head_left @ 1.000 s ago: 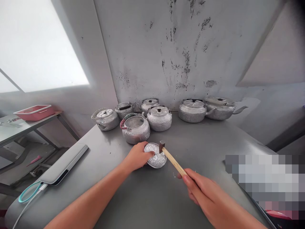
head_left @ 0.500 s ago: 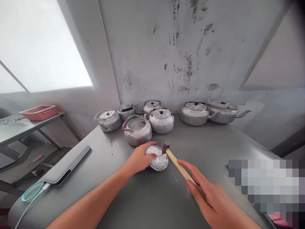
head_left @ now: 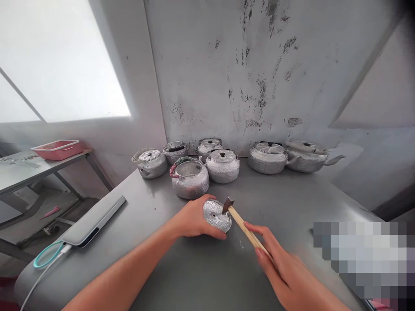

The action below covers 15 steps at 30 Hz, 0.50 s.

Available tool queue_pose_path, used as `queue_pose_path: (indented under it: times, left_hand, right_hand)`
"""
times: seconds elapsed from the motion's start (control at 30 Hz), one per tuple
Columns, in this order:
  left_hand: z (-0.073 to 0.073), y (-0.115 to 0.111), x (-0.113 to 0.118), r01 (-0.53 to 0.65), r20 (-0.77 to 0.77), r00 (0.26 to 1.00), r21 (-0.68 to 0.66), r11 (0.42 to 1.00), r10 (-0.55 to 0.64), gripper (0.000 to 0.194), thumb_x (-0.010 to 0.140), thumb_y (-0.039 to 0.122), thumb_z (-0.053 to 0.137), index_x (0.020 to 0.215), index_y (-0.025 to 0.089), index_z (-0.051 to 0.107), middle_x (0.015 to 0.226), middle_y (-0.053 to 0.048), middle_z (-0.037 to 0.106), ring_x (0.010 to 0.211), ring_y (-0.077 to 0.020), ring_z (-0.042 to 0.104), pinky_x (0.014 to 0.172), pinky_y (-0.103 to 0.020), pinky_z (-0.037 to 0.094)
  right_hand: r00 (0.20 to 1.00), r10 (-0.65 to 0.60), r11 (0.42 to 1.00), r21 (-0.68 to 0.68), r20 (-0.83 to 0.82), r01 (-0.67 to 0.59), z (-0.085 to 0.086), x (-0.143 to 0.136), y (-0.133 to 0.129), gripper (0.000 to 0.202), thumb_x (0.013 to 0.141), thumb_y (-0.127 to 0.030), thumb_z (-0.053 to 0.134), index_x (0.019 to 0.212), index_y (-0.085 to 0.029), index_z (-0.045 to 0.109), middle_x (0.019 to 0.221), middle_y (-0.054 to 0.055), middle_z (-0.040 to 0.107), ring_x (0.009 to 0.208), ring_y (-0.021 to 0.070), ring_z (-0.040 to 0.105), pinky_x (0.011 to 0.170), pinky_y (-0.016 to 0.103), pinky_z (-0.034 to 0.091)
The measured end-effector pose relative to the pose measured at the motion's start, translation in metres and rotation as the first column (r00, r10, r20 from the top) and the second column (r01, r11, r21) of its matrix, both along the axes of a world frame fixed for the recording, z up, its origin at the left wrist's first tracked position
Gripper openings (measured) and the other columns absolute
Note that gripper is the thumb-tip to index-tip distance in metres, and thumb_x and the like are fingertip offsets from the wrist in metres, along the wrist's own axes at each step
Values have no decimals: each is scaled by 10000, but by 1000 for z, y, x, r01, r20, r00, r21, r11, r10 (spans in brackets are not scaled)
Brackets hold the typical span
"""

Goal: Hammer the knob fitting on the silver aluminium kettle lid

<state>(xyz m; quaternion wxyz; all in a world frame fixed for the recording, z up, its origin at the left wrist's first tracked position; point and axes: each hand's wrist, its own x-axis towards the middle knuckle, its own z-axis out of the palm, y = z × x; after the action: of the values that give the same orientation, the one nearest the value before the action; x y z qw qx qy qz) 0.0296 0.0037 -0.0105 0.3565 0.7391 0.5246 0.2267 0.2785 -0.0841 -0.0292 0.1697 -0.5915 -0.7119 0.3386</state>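
My left hand (head_left: 197, 218) grips a round silver kettle lid (head_left: 218, 221) by its rim, fingers behind and thumb along the near edge. The lid has a textured face and a small dark hole in its middle. In my right hand (head_left: 275, 265) is a hammer (head_left: 244, 226), held by its pale wooden handle. Its dark metal head is right at the lid's right side; whether they touch I cannot tell. Just behind the lid stands a lidless kettle (head_left: 190, 183) with a red and green wrapped handle.
Several more silver kettles line the back of the grey table (head_left: 285, 203), among them a kettle with a dark knob (head_left: 222, 167). A flat grey device (head_left: 94, 222) with a cable lies left. Further left, a pink basket (head_left: 58, 150) sits on another table. A blurred patch covers the lower right.
My left thumb has shifted from the lid's face to its near edge, uncovering the middle hole. The hammer stays close to the lid's right side. The whole view has shifted slightly.
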Motion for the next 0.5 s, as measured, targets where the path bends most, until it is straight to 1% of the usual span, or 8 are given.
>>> queue_pose_path:
  times: [0.13,0.27,0.37,0.5]
  left_hand:
    - [-2,0,1,-8,-18,1000,0,1000,8,922,479,560,863,1294,269,544,1123,-18,680,1037,-275,625,828,-310,486]
    - [-3,1,0,12,-1,1000,-12,1000,-12,942,483,553,868,1315,278,521,1113,-17,681,1029,-271,624,864,-331,486]
    - [-4,2,-1,7,5,1000,-22,1000,-7,968,479,563,869,1330,274,510,1113,-28,683,1030,-277,625,868,-342,489]
    - [-6,2,-1,8,-7,1000,-16,1000,-8,939,484,568,861,1316,286,527,1114,-16,687,1028,-276,629,881,-344,487]
  right_hand:
    - [1000,10,1000,19,8,-11,-2,1,2,443,1019,-477,269,1442,-352,315,697,-17,599,658,229,646,579,302,443]
    - [997,3,999,48,71,-7,5,-3,4,421,1022,-501,235,1428,-394,263,687,-42,554,658,224,586,584,293,370]
    - [998,-43,997,72,41,40,8,-4,3,414,1017,-533,214,1409,-407,253,691,-48,523,667,218,553,597,294,346]
    - [1000,-14,1000,8,18,14,6,-2,2,421,1010,-572,218,1395,-416,288,679,-57,486,630,199,506,589,285,350]
